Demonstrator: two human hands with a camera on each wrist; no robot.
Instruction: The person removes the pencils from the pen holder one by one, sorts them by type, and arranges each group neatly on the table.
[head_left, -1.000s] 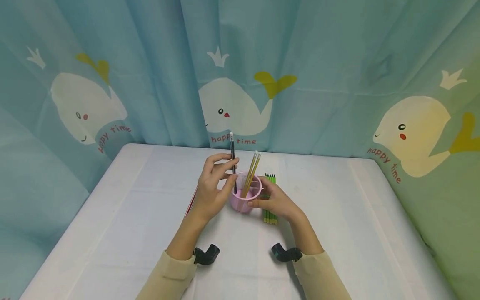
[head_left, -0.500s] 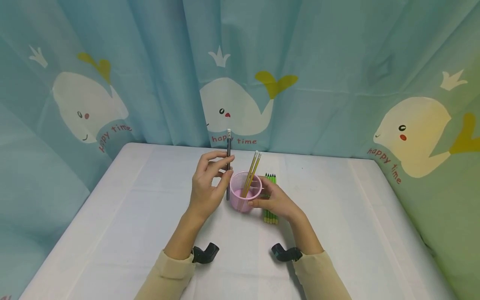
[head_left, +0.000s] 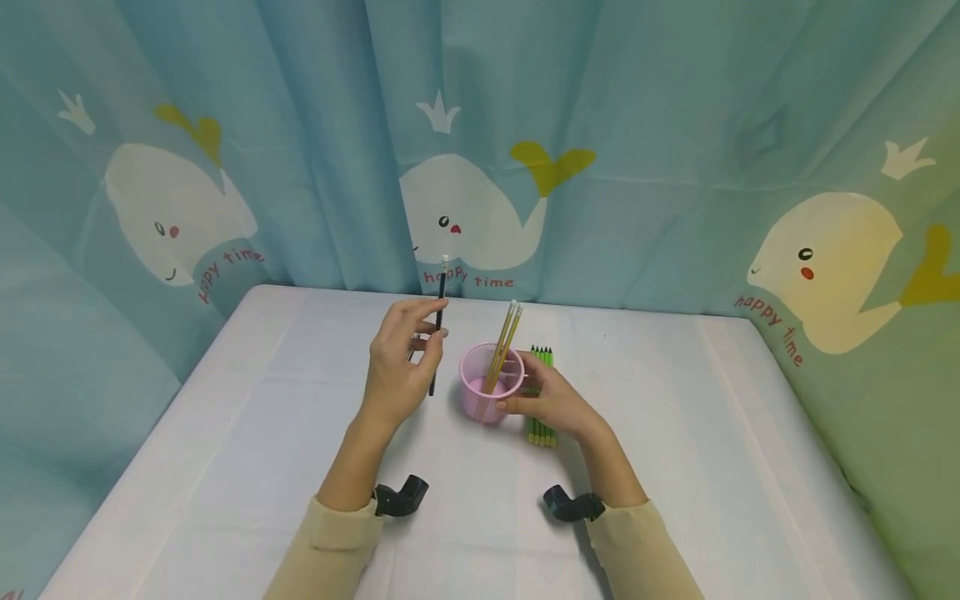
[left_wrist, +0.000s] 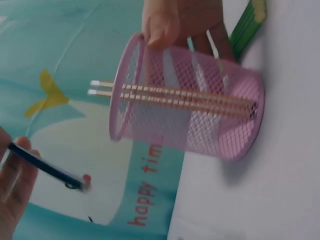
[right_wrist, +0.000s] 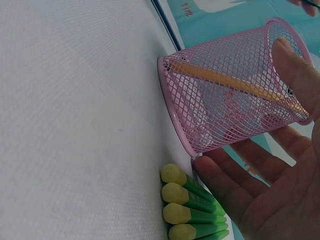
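Observation:
My left hand [head_left: 405,362] pinches a black pencil [head_left: 441,287] with a white eraser, held upright with the eraser up, just left of a pink mesh pencil cup [head_left: 474,408]. The same black pencil [left_wrist: 47,166] shows at the lower left of the left wrist view. With thumb at the rim and fingers around the far side, my right hand [head_left: 551,400] holds the cup, which stands on the table. Two yellow pencils [left_wrist: 185,97] lean inside the cup, their white erasers sticking out above its rim.
Several green pencils [head_left: 542,429] lie side by side on the white table [head_left: 675,467], right of the cup and partly under my right hand. A dark pencil [right_wrist: 167,25] lies beyond the cup. Behind the table hangs a blue curtain [head_left: 652,208] with whale prints.
The black pencil, its lower end inside the cup a second ago, has come out and moved left with my left hand. My right hand and the cup have stayed in place.

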